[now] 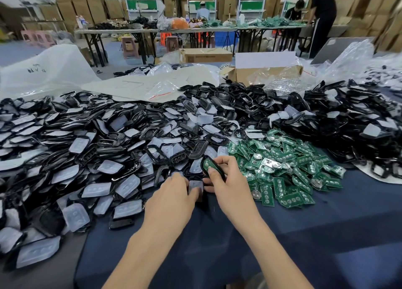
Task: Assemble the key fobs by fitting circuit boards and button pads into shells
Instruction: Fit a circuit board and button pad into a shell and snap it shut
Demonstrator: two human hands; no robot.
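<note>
My right hand (226, 184) grips a black key fob shell (209, 164) with a green circuit board seated inside it, thumb pressing on the board. My left hand (176, 193) pinches a translucent grey button pad (195, 185) just below and left of the shell. A heap of black shells and translucent button pads (87, 158) covers the left and middle of the table. To the right of my hands lies a pile of green circuit boards (285, 171).
Dark blue cloth (239, 245) covers the table in front of me. More black shells (348, 123) are heaped at the right. An open cardboard box (261, 73) and plastic bags (43, 71) lie behind the piles. Several people work at far tables (195, 29).
</note>
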